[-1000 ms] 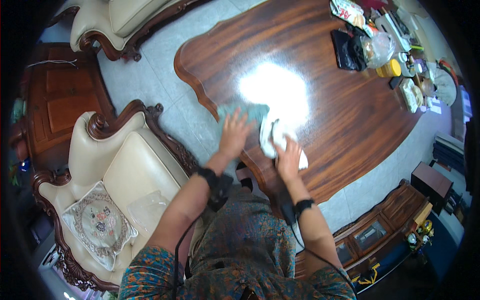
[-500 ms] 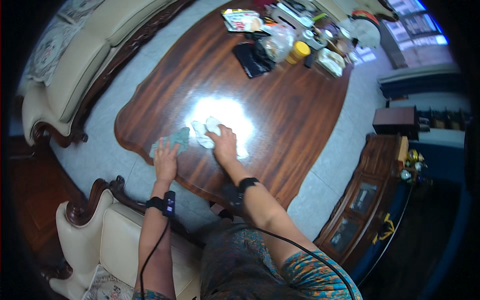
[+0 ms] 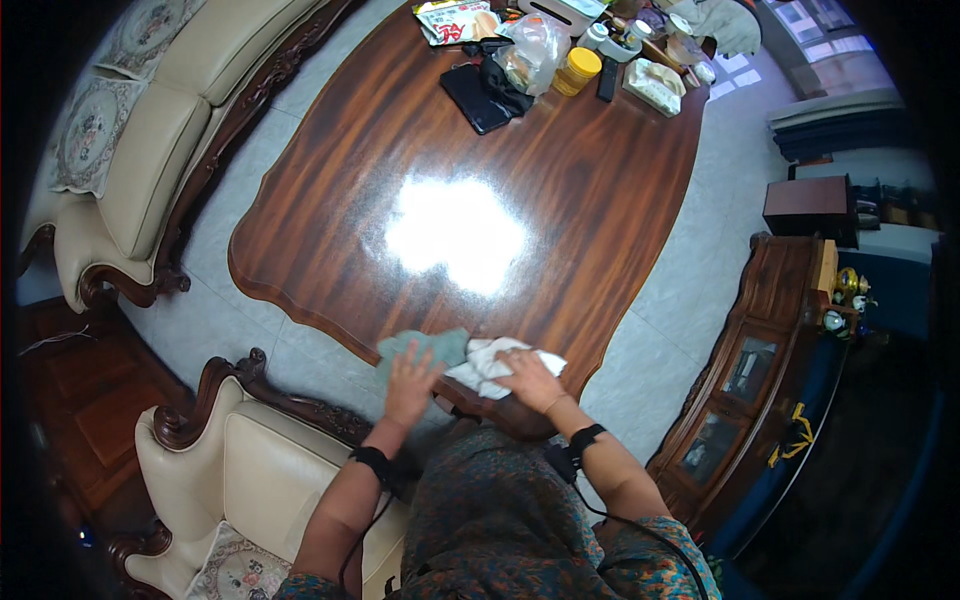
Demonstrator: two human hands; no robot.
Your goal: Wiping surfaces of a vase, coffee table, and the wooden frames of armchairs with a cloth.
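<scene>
At the near edge of the glossy dark wood table [image 3: 330, 200], my left hand [image 3: 408, 388] lies on a grey-green cloth [image 3: 445, 346], fingers spread and pressing it down. To its right, my right hand [image 3: 532, 380] has its fingers bent over a crumpled white cloth [image 3: 484, 372], gripping it against the tabletop. The two cloths touch side by side. Part of the green cloth is hidden under my left fingers, and part of the white one under my right hand.
At the table's far end are a yellow-lidded jar [image 3: 577, 72], a plastic bag [image 3: 535, 50], a black tablet-like thing [image 3: 478, 98], a remote [image 3: 607, 79] and a tissue pack [image 3: 655, 88]. A cream armchair [image 3: 270, 450] stands near left, a wooden cabinet [image 3: 735, 350] at right.
Both hands have come back toward me and to the right, bringing the cloths from the table's middle and left edge to its near edge. The cloths now touch. My view has shifted.
</scene>
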